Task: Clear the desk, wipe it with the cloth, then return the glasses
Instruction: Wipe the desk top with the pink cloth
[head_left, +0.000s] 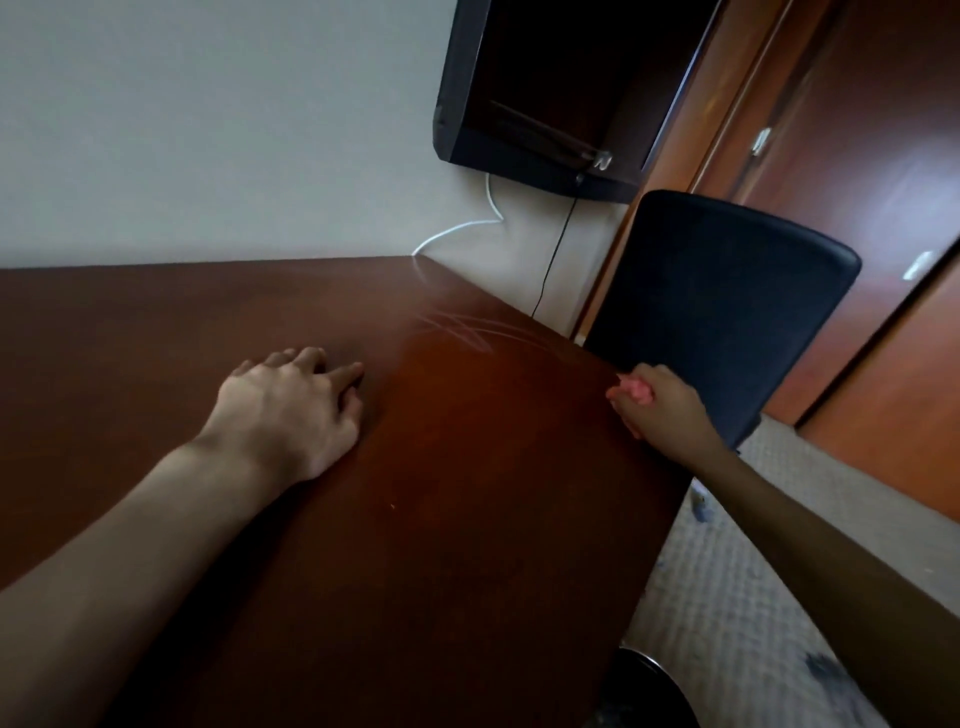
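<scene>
The brown wooden desk (467, 493) fills the lower left of the head view, with faint wet streaks near its far right corner. My left hand (291, 410) rests flat on the desktop, fingers relaxed and pointing right. At the desk's right edge my right hand (660, 405) grips a small bunched pink cloth (636, 391), held right at the rim. No glasses show in this view.
A dark blue chair back (727, 301) stands just beyond the desk's right edge. A black wall-mounted screen (550, 88) hangs above the far corner, with a white cable (457, 228) and a black cable trailing down. Wooden doors at right, carpet below, a dark round bin (649, 691).
</scene>
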